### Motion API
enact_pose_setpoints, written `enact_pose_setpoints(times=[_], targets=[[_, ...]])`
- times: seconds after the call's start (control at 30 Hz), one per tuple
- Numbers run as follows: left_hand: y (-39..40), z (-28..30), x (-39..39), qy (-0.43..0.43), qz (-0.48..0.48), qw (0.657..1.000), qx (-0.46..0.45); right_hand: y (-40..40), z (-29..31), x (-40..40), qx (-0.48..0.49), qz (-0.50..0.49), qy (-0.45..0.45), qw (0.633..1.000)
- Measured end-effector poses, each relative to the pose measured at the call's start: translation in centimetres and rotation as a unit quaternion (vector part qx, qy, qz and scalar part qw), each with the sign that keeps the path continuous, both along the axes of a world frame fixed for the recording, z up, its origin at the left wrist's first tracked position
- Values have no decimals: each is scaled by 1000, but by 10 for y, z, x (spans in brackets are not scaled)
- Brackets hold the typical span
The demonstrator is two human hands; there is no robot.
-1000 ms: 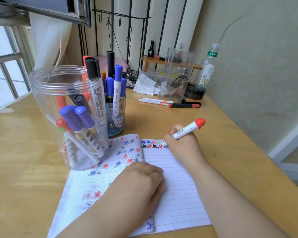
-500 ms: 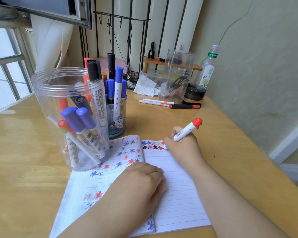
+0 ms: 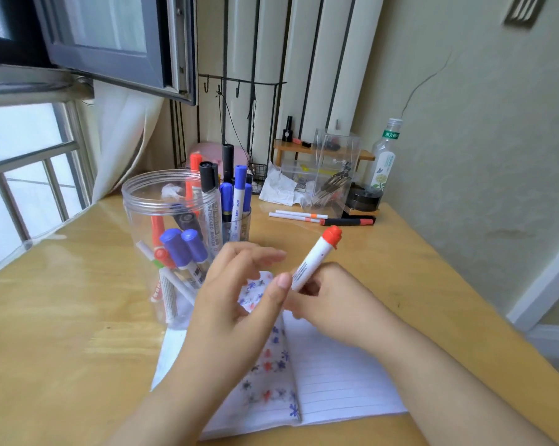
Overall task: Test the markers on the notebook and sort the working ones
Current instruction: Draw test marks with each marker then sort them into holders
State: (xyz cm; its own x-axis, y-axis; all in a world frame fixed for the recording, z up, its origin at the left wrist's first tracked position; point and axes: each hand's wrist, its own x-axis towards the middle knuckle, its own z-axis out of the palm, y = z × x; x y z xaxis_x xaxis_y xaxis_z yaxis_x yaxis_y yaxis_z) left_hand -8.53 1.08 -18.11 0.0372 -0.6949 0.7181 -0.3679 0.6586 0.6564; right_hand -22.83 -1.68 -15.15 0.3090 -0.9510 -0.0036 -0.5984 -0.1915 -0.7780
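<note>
My right hand [image 3: 331,300] grips a white marker [image 3: 315,259] with its orange cap posted on the upper end, lifted above the open lined notebook [image 3: 336,381]. My left hand [image 3: 239,291] hovers beside it with fingers spread and the thumb tip touching the marker's lower end. The notebook pages show red, blue and black test marks. A large clear jar [image 3: 162,239] at the left holds several markers. A small cup [image 3: 236,220] behind it holds more.
Two white pens [image 3: 297,215] and a black-and-red marker [image 3: 349,222] lie at the back of the wooden desk [image 3: 62,317]. A clear organiser box [image 3: 329,169], crumpled tissue [image 3: 278,188], a black round tin [image 3: 365,197] and a plastic bottle [image 3: 384,156] stand along the wall.
My right hand lifted the marker off the page. My left hand left the notebook and rose to meet the marker's tip end. The camera view tilted up.
</note>
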Motion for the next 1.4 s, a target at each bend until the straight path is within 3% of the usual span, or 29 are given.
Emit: enact_pose_setpoints(times=[0.1, 0.27, 0.43, 0.63, 0.93, 1.4], targets=[[-1, -8, -3, -24, -11, 999, 46, 18, -2, -9, 20, 30, -48, 998], [-7, -19, -6, -53, -49, 988, 134, 8, -10, -26, -7, -15, -187, 982], [-17, -31, -7, -164, -44, 981, 97, 4, -22, -34, -22, -16, -249, 968], [-22, -37, -8, -187, -1, 981, 58, 7, -14, -52, -45, 27, -372, 927], [-22, -38, -4, -217, 32, 976, 3, 17, -13, -55, 13, 128, -382, 915], [-25, -39, -4, -222, 52, 974, -5, 13, -15, -54, 66, 138, -458, 876]])
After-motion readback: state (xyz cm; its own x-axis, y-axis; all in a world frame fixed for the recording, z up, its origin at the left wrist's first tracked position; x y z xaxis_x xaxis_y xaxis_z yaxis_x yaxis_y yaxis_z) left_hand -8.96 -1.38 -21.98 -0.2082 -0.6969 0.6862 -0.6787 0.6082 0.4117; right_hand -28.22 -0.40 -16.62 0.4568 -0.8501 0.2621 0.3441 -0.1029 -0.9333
